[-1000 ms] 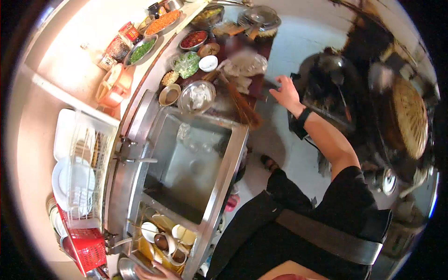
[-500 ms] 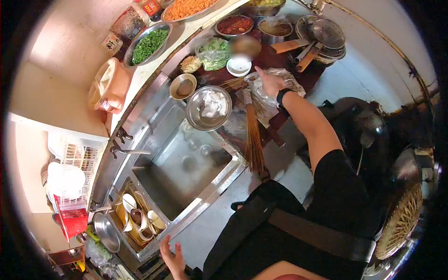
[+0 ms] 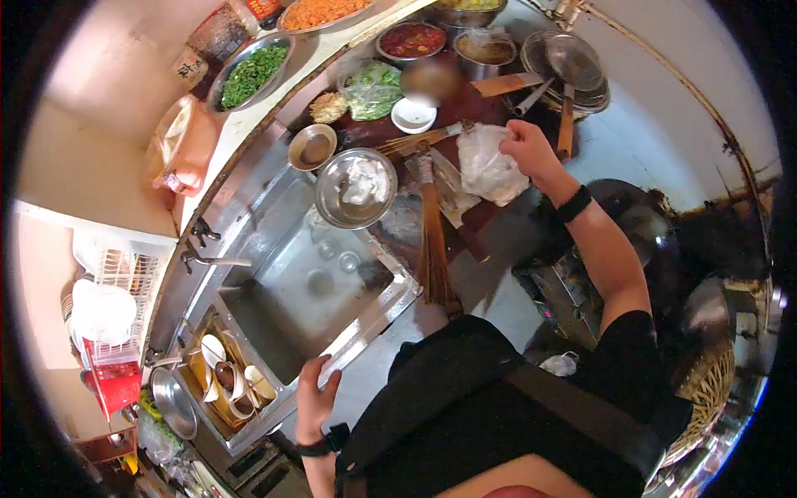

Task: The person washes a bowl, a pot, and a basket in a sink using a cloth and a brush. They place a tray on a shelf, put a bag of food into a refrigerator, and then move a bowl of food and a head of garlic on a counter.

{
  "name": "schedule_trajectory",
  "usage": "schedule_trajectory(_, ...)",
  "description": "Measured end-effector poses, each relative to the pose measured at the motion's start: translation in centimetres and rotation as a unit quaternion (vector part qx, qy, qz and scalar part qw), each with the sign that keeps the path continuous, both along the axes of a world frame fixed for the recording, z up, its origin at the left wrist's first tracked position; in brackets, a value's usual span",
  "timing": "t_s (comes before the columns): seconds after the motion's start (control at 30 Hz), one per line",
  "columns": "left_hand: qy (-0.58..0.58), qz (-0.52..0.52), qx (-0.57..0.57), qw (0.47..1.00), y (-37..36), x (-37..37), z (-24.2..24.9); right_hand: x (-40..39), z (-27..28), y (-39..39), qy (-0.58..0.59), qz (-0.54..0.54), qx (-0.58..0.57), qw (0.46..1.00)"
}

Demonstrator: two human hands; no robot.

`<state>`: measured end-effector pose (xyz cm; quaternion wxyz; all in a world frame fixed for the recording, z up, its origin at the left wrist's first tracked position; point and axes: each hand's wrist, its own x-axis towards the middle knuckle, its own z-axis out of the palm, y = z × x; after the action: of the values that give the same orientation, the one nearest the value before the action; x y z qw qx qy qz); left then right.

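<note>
My right hand (image 3: 531, 153) pinches the top of a whitish plastic bag (image 3: 490, 166), which hangs over the dark red board. What the bag contains is too blurred to name. My left hand (image 3: 314, 398) is held by the sink's near edge with fingers apart and nothing in it. To the left of the bag, two straw brushes lie on the board; the larger brush (image 3: 432, 228) points toward me. A metal bowl (image 3: 357, 189) with white wet pieces inside sits beside the sink corner. Behind the brushes stands a small white bowl (image 3: 413, 116).
The steel sink (image 3: 274, 353) has a side basin (image 3: 220, 398) of ladles and spoons. At the back are a bag of greens (image 3: 371, 90), a red sauce bowl (image 3: 410, 41), a cleaver (image 3: 506, 84) and strainers (image 3: 573, 62). A dark wok stove is on the right.
My right hand has closed on the plastic bag and lifted it off the board. My left hand has come up and forward toward the sink edge. The view has shifted slightly.
</note>
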<state>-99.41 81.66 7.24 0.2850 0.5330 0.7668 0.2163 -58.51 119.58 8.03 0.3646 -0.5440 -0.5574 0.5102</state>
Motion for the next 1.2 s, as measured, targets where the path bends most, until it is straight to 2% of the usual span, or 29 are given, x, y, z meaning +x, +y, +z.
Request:
schedule_trajectory(0.07,-0.019,-0.089,0.031,0.995,2.7,-0.4,-0.8,0.2,1.2,-2.3,-0.071,0.026,0.207,0.976)
schedule_trajectory(0.13,-0.010,-0.146,0.046,0.988,5.7,0.0,0.2,-0.9,6.4,-7.8,-0.147,0.027,0.229,0.962)
schedule_trajectory(0.2,-0.008,-0.174,0.051,0.983,8.1,-1.0,-1.6,-1.6,9.6,-13.0,-0.154,0.024,0.273,0.949)
schedule_trajectory(0.27,-0.189,-0.123,0.073,0.972,10.8,-1.4,-5.3,-1.4,11.8,-18.4,-0.176,0.002,0.216,0.960)
schedule_trajectory(0.3,-0.296,-0.095,0.046,0.949,12.7,-1.5,-6.8,-1.5,11.9,-21.2,-0.134,-0.036,0.185,0.973)
schedule_trajectory(0.33,-0.400,-0.071,0.016,0.914,14.9,-1.8,-8.3,-1.7,11.8,-24.2,-0.092,-0.077,0.154,0.981)
schedule_trajectory(0.4,-0.587,0.002,-0.059,0.808,19.0,-3.1,-12.1,-2.5,11.3,-30.1,-0.136,-0.157,0.140,0.968)
schedule_trajectory(0.43,-0.590,-0.013,-0.068,0.805,21.3,-3.2,-12.5,-2.7,10.6,-33.3,-0.138,-0.176,0.116,0.968)
schedule_trajectory(0.5,-0.660,0.102,-0.177,0.723,25.2,-2.2,-12.9,-3.9,8.6,-39.7,-0.123,-0.234,0.044,0.963)
schedule_trajectory(0.53,-0.661,0.088,-0.190,0.721,26.4,-1.6,-13.3,-4.7,7.9,-42.7,-0.104,-0.275,-0.001,0.956)
schedule_trajectory(0.6,-0.662,0.143,-0.196,0.709,28.5,-0.9,-13.8,-7.9,8.4,-47.4,-0.050,-0.411,-0.164,0.895)
schedule_trajectory(0.67,-0.654,0.030,-0.198,0.730,31.4,-1.5,-18.5,-9.3,7.0,-52.9,-0.012,-0.458,-0.153,0.875)
schedule_trajectory(0.7,-0.645,0.008,-0.214,0.734,32.0,-1.3,-19.3,-9.9,6.4,-55.7,-0.032,-0.461,-0.152,0.874)
schedule_trajectory(0.73,-0.653,0.008,-0.167,0.739,32.2,-0.9,-19.7,-10.4,5.5,-58.7,-0.053,-0.459,-0.151,0.874)
schedule_trajectory(0.77,-0.661,0.013,-0.115,0.742,30.7,0.3,-17.3,-10.5,4.2,-61.8,-0.098,-0.468,-0.135,0.868)
schedule_trajectory(0.8,-0.614,0.021,-0.075,0.785,28.2,1.4,-15.0,-11.0,3.8,-64.6,-0.089,-0.479,-0.133,0.863)
schedule_trajectory(0.87,-0.570,-0.032,0.015,0.821,21.9,4.9,-8.1,-12.8,4.5,-69.1,-0.003,-0.597,-0.159,0.786)
schedule_trajectory(1.0,-0.579,-0.217,-0.039,0.785,9.3,13.7,-0.4,-14.5,2.3,-79.6,0.047,-0.682,-0.180,0.708)
schedule_trajectory(1.03,-0.579,-0.258,-0.082,0.769,6.0,16.1,0.3,-15.2,2.1,-82.4,0.029,-0.681,-0.180,0.709)
schedule_trajectory(1.07,-0.575,-0.301,-0.128,0.750,2.3,18.8,0.7,-15.9,1.8,-85.2,0.033,-0.708,-0.176,0.683)
schedule_trajectory(1.17,-0.524,-0.434,-0.222,0.698,-11.4,26.3,2.9,-18.1,0.4,-94.6,0.082,-0.731,-0.125,0.666)
schedule_trajectory(1.2,-0.513,-0.470,-0.239,0.677,-16.1,28.6,2.9,-19.1,-0.1,-97.4,0.087,-0.763,-0.120,0.629)
